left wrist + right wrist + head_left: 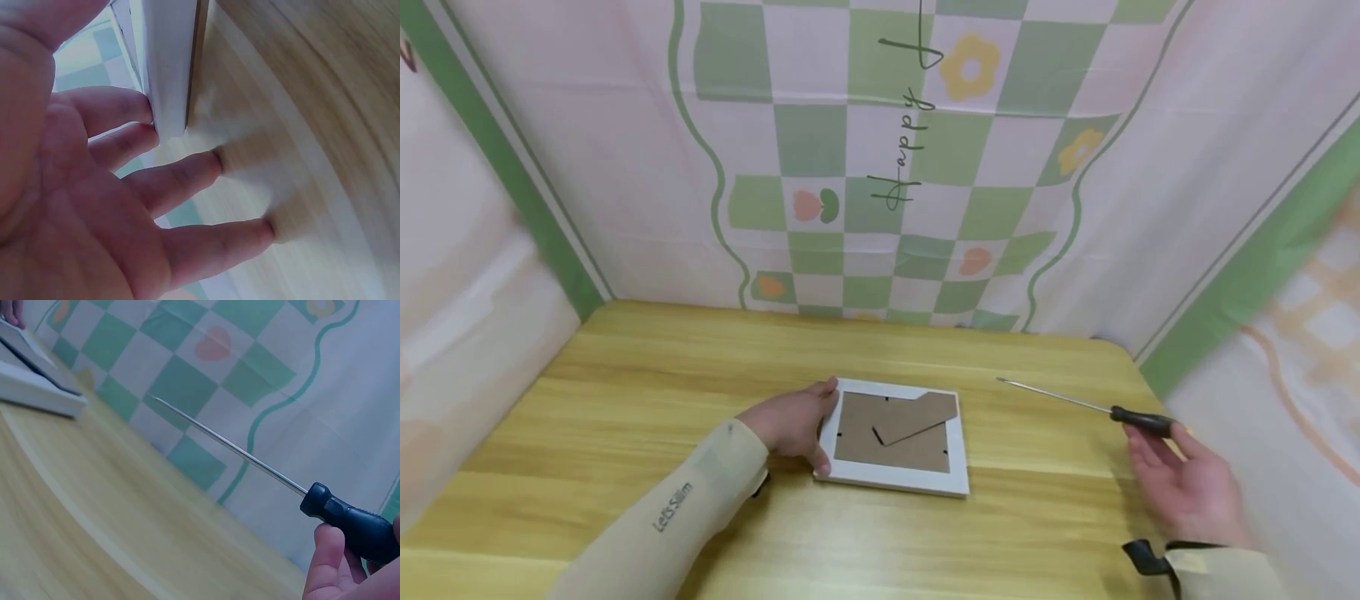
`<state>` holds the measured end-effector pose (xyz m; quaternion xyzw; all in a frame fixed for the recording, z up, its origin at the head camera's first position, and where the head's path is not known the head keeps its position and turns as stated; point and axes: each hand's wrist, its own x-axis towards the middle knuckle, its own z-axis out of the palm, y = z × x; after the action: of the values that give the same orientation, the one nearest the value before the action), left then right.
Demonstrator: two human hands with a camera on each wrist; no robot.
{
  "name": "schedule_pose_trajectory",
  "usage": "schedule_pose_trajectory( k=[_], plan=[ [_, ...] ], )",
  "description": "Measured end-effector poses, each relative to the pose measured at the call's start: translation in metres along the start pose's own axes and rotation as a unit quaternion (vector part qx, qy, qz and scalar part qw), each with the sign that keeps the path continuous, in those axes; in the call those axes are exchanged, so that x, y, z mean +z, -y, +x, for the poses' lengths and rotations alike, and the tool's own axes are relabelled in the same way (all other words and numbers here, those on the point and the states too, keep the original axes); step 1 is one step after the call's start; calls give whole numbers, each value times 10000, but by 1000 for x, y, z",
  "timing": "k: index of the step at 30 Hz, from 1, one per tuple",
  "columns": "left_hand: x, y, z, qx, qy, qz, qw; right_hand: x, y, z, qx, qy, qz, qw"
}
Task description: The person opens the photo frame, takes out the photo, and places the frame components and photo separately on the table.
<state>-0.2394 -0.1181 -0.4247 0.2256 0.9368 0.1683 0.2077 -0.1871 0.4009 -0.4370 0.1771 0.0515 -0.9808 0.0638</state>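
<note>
A white picture frame [892, 482] lies face down on the table, its brown backing board [865, 417] and folded stand [938, 406] facing up. My left hand [793, 423] holds the frame's left side, thumb at the near corner and index finger at the far one. In the left wrist view, two fingertips touch the frame's edge [169, 69] while the other two reach the tabletop. To the right, my right hand [1187, 483] grips a screwdriver [1138, 421] by its black handle, above the table. Its thin metal shaft [231, 445] points left, toward the frame's side.
The wood-grain table [655, 375] extends around the frame. Behind it hangs a checked green-and-white curtain [880, 167], with more fabric at the left and right sides. Small black tabs [887, 399] sit along the backing board's edges.
</note>
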Motion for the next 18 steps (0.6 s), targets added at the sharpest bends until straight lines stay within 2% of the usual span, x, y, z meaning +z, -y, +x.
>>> schedule_pose_trajectory(
  k=[5, 9, 14, 18],
  plan=[
    [1, -2, 0, 52, -24, 20, 10000, 7, -19, 1, 124, 167, -196, 9996],
    [2, -3, -1, 110, -23, 5, 9999, 15, -44, 2, 212, 607, -651, 9958],
    [2, -1, 0, 91, -54, 13, 9999, 28, -83, 6, 84, 1116, -1537, 9818],
    [3, 0, 1, 109, -56, 28, 9999, 36, -110, 8, -109, 1135, -2350, 9653]
  ],
)
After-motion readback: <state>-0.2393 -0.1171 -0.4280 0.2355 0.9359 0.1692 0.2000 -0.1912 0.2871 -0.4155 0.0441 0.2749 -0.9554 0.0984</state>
